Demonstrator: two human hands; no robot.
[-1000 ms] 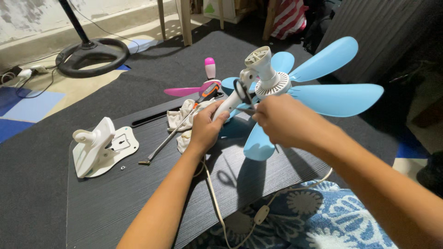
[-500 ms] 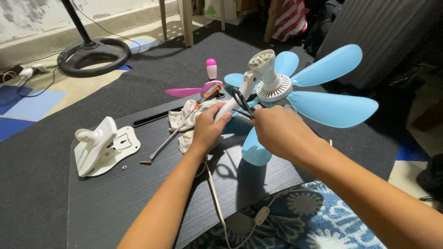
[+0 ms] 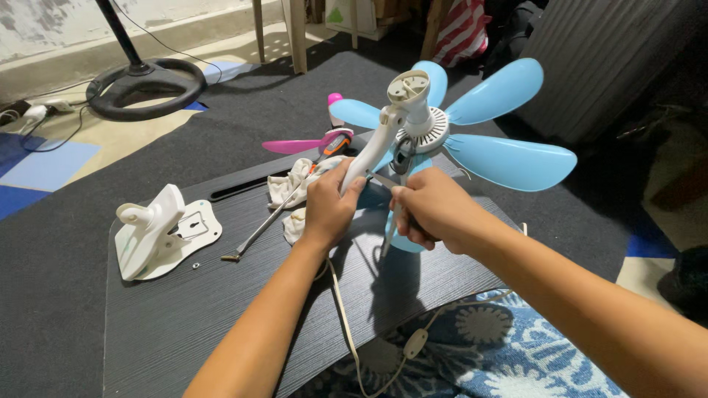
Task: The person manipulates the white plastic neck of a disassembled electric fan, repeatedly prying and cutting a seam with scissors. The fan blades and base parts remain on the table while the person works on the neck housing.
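Above the dark wood-grain desk point(image 3: 184, 317), a small fan point(image 3: 420, 125) with smooth sky-blue plastic blades stands tilted, its curved white neck clenched in the left hand point(image 3: 328, 206), the right hand point(image 3: 431, 210) gripping a thin metal tool beside it

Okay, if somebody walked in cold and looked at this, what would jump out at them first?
The small fan with pale blue blades stands out at centre, held over the dark board. The left hand grips its white arm; the right hand works just below the motor. At left lies a white clamp base.
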